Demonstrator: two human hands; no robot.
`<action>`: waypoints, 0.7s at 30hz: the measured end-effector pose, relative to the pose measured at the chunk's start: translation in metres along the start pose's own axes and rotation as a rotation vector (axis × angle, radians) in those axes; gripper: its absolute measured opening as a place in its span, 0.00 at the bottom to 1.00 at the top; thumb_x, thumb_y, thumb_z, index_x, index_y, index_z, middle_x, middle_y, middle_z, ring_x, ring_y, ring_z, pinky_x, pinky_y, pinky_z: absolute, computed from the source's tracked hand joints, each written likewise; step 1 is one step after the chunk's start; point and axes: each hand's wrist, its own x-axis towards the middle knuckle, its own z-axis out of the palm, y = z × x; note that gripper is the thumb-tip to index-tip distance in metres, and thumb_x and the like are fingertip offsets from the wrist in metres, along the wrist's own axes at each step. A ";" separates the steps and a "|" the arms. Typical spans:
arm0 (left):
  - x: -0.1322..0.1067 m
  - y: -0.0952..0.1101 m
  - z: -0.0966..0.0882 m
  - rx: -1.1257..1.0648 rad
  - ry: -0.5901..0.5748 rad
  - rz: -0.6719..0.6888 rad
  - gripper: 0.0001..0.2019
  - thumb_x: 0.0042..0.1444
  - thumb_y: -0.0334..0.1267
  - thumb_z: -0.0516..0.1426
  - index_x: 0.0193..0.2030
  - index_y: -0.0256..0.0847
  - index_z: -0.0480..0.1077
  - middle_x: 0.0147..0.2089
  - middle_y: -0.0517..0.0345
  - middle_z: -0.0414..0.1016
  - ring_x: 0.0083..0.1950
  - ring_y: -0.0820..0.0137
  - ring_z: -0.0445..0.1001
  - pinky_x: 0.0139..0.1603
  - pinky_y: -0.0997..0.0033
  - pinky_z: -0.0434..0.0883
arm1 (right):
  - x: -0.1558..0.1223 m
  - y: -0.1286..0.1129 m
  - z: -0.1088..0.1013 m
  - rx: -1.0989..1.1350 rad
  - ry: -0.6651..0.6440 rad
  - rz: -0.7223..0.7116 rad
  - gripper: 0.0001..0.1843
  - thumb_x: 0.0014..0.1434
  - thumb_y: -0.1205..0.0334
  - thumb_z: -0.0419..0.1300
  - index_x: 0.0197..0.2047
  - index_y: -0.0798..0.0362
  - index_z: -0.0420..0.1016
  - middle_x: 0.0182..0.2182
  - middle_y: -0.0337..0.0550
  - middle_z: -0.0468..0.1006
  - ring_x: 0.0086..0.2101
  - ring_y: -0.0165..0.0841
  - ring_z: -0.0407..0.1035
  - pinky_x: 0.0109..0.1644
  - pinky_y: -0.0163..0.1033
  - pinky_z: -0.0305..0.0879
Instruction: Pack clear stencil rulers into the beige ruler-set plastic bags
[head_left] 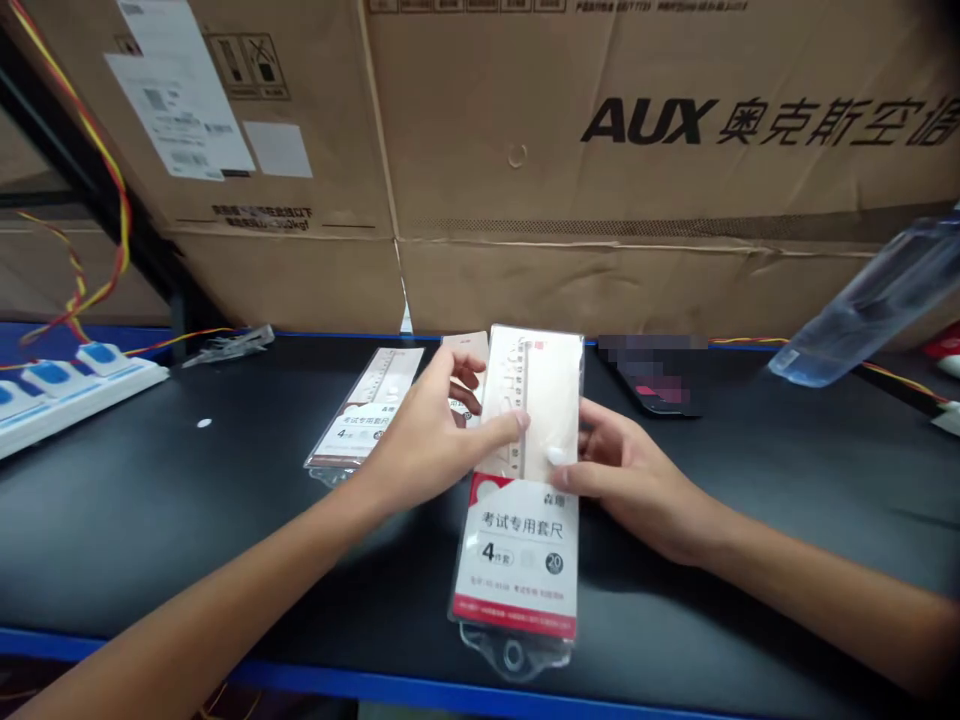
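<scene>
A ruler set in a clear plastic packet (523, 550) is tilted up in front of me, its red-and-white label low and its hanging tab towards me. My right hand (637, 475) grips its right edge, thumb on the front and fingers behind. My left hand (427, 425) is at its left edge, with the thumb lying across the front over the printed ruler and the other fingers curled beside the edge. A small white round spot (556, 456) shows by my right thumb. A second ruler set (364, 420) lies left of my left hand; another packet (465, 345) is partly hidden behind that hand.
A large cardboard box (480, 190) stands along the back of the black table (300, 570). At left are a white power strip (82, 390) and red-yellow wires (124, 220). A phone (656, 385) lies at back right, near a clear plastic bottle (870, 300). A white dot (204, 423) lies at left.
</scene>
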 end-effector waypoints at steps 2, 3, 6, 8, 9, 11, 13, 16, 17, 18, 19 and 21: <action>-0.001 0.000 0.002 -0.219 -0.295 -0.145 0.20 0.56 0.45 0.63 0.53 0.39 0.69 0.50 0.49 0.77 0.46 0.62 0.78 0.42 0.65 0.75 | 0.001 -0.003 0.000 -0.050 0.044 -0.036 0.30 0.56 0.67 0.68 0.61 0.47 0.70 0.51 0.46 0.81 0.49 0.43 0.77 0.54 0.51 0.73; -0.003 0.001 0.004 -0.284 -0.415 -0.185 0.18 0.58 0.45 0.61 0.51 0.38 0.72 0.48 0.48 0.79 0.45 0.62 0.79 0.42 0.64 0.76 | 0.002 -0.004 0.000 -0.088 0.080 -0.051 0.28 0.56 0.65 0.69 0.60 0.47 0.71 0.52 0.46 0.81 0.49 0.43 0.76 0.55 0.50 0.72; -0.010 0.005 0.011 -0.292 -0.490 -0.169 0.12 0.61 0.43 0.58 0.44 0.37 0.76 0.41 0.50 0.81 0.41 0.62 0.80 0.38 0.66 0.75 | 0.005 -0.004 0.000 -0.193 0.194 -0.027 0.25 0.55 0.58 0.70 0.56 0.48 0.73 0.50 0.47 0.82 0.47 0.43 0.77 0.49 0.47 0.76; -0.015 0.007 0.015 -0.217 -0.399 -0.114 0.11 0.61 0.42 0.58 0.43 0.38 0.76 0.40 0.53 0.81 0.39 0.62 0.79 0.34 0.68 0.73 | 0.007 -0.004 -0.001 -0.194 0.194 0.053 0.25 0.55 0.57 0.70 0.55 0.50 0.73 0.48 0.48 0.82 0.44 0.42 0.78 0.44 0.45 0.77; -0.017 0.008 0.016 -0.176 -0.354 -0.086 0.10 0.61 0.42 0.58 0.43 0.39 0.75 0.40 0.54 0.80 0.38 0.63 0.78 0.33 0.69 0.72 | 0.008 -0.004 -0.001 -0.179 0.168 0.101 0.24 0.55 0.58 0.69 0.55 0.50 0.74 0.47 0.48 0.82 0.44 0.42 0.78 0.43 0.44 0.77; -0.020 0.010 0.018 -0.108 -0.291 -0.036 0.10 0.60 0.40 0.57 0.46 0.42 0.74 0.41 0.57 0.80 0.38 0.65 0.76 0.32 0.71 0.70 | 0.008 -0.005 -0.002 -0.151 0.096 0.180 0.20 0.56 0.62 0.66 0.53 0.51 0.75 0.46 0.48 0.82 0.42 0.39 0.78 0.43 0.43 0.77; -0.022 0.011 0.018 -0.055 -0.281 -0.007 0.09 0.60 0.38 0.56 0.47 0.45 0.73 0.41 0.60 0.79 0.38 0.67 0.75 0.32 0.72 0.68 | 0.008 -0.006 -0.002 -0.144 0.037 0.248 0.19 0.56 0.66 0.63 0.52 0.52 0.77 0.44 0.47 0.82 0.39 0.36 0.78 0.41 0.39 0.77; -0.025 0.013 0.020 0.003 -0.314 -0.004 0.08 0.60 0.34 0.55 0.44 0.45 0.72 0.37 0.62 0.77 0.35 0.68 0.72 0.30 0.72 0.66 | 0.006 -0.008 -0.001 -0.121 -0.015 0.343 0.19 0.55 0.69 0.60 0.51 0.53 0.77 0.41 0.46 0.82 0.36 0.32 0.77 0.40 0.37 0.76; -0.026 0.014 0.020 0.005 -0.329 -0.008 0.08 0.60 0.33 0.54 0.44 0.45 0.72 0.37 0.62 0.77 0.34 0.69 0.72 0.30 0.72 0.65 | 0.005 -0.008 -0.001 -0.106 -0.023 0.358 0.19 0.55 0.70 0.60 0.51 0.54 0.77 0.40 0.45 0.82 0.35 0.32 0.77 0.41 0.37 0.75; -0.027 0.015 0.021 0.000 -0.341 -0.009 0.08 0.59 0.32 0.54 0.44 0.45 0.72 0.37 0.62 0.77 0.34 0.69 0.72 0.31 0.72 0.65 | 0.005 -0.008 0.000 -0.091 -0.027 0.362 0.19 0.55 0.70 0.60 0.50 0.54 0.77 0.39 0.44 0.81 0.35 0.32 0.76 0.41 0.37 0.75; -0.027 0.016 0.022 -0.013 -0.352 -0.007 0.08 0.59 0.32 0.54 0.44 0.45 0.71 0.37 0.62 0.77 0.35 0.69 0.72 0.32 0.72 0.66 | 0.004 -0.008 0.001 -0.076 -0.031 0.359 0.19 0.54 0.71 0.60 0.50 0.54 0.77 0.38 0.44 0.81 0.35 0.32 0.76 0.41 0.37 0.75; -0.028 0.018 0.024 -0.040 -0.371 0.004 0.09 0.60 0.31 0.54 0.44 0.46 0.71 0.39 0.63 0.77 0.38 0.69 0.73 0.34 0.72 0.67 | 0.003 -0.008 0.004 -0.056 -0.033 0.347 0.19 0.53 0.72 0.60 0.49 0.54 0.77 0.37 0.43 0.81 0.34 0.31 0.75 0.40 0.36 0.75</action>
